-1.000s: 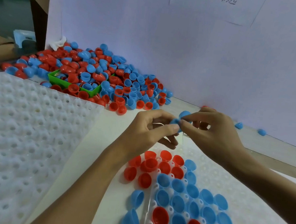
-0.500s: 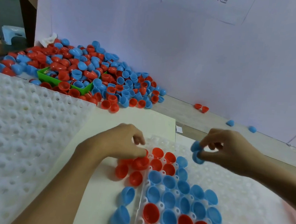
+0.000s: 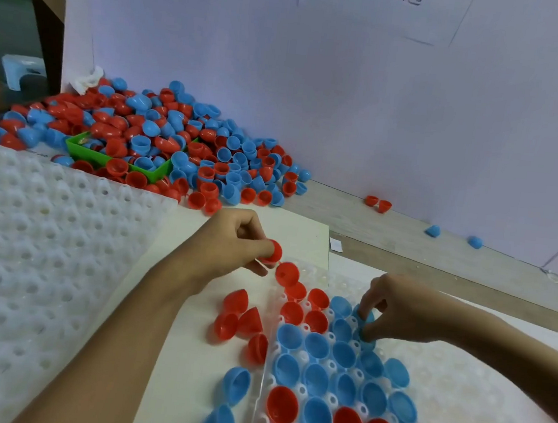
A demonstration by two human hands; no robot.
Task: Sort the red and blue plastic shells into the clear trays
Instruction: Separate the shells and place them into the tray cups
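Note:
A clear dimpled tray (image 3: 467,372) lies at the lower right, with red and blue shells seated in its near pockets. My left hand (image 3: 233,244) pinches a red shell (image 3: 275,250) just above the tray's far left corner; another red shell (image 3: 287,273) sits right below it. My right hand (image 3: 394,309) pinches a blue shell (image 3: 367,327) down at a pocket beside the other blue ones. Several loose red shells (image 3: 240,317) and two blue shells (image 3: 235,384) lie on the white sheet left of the tray.
A big heap of red and blue shells (image 3: 174,141) covers a green box (image 3: 84,153) at the back left. A white dimpled tray (image 3: 35,254) fills the left. A purple wall (image 3: 351,98) stands behind; a few stray shells (image 3: 378,203) lie along its foot.
My left hand has lifted a red shell from the loose group up to the tray's far corner. My right hand has gone down with its blue shell onto the tray.

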